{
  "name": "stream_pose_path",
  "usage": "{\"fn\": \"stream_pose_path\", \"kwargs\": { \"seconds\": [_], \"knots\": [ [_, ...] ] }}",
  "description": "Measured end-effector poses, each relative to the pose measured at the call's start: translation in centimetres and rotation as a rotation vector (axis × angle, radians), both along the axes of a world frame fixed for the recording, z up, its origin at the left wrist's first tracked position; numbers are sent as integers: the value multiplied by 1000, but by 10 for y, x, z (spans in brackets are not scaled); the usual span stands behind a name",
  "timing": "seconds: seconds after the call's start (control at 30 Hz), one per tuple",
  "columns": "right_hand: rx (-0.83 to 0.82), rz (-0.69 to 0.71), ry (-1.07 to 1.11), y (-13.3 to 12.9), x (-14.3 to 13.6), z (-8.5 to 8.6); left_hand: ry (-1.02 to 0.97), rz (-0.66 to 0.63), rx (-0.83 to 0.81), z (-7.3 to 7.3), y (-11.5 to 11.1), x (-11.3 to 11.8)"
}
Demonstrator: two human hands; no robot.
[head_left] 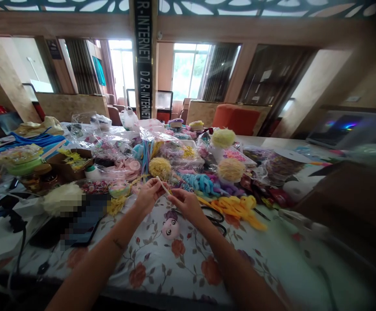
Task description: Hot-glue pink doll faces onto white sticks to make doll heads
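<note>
Pale strip (164, 186), slanting between two bare hands above the worktop (155, 268); directions are taken from the strip, with 12 o'clock pointing away from the wearer. I follow the scene remotely through the head camera. The worktop, under a floral cover, offers little free room: a heap of bagged materials (116, 149) spreads from 10 to 2 o'clock, and if the hands drifted forward, I judge that the loose plastic could snag the strip. Toward 3 to 4 o'clock, a yellow bundle (240, 208) lies beyond the right hand (184, 202); its loose strands could catch on the sleeveless forearm. The left hand (149, 193) has its fingers pinched on the upper length; the right fingers appear closed at the lower end, though the exact contact is partly hidden. At 4 o'clock, black loops (221, 214) sit close beside the right wrist, where a low sweep could drag them. At 12 o'clock, a yellow pompom (160, 167) could hide a dropped strip. At 6 o'clock, a small doll head (170, 230) rests below the hands; being rounded, it could roll if knocked. Smallest of all, the strip's narrow ends leave scant grip: uneven pull or twisting could bend it or slip it free.
</note>
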State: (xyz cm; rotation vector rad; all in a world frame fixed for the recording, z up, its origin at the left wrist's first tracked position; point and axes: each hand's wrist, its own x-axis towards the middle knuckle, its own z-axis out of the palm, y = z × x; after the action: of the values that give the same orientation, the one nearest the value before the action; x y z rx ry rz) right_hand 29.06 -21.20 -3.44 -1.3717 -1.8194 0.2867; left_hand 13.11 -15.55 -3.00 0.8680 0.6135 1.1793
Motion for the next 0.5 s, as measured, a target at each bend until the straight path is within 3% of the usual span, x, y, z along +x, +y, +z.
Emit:
{"fn": "stream_pose_path", "kwargs": {
  "seconds": [0.13, 0.27, 0.37, 0.47, 0.5],
  "knots": [
    [-32, 35, 55, -17, -1, -5, -24, -20, 61, -6, -24, 3],
    [-35, 56, 55, -38, 15, -14, 301, -132, 233, -10, -35, -1],
    [-35, 76, 45, -55, 24, -15, 477, -142, 274, -8, -42, -5],
    [-33, 95, 43, -72, 30, -8, 556, -87, 269, 0, -56, -29],
    [-41, 114, 42, -77, 34, -4, 670, -76, 312, 4, -64, -44]
  ]
}}
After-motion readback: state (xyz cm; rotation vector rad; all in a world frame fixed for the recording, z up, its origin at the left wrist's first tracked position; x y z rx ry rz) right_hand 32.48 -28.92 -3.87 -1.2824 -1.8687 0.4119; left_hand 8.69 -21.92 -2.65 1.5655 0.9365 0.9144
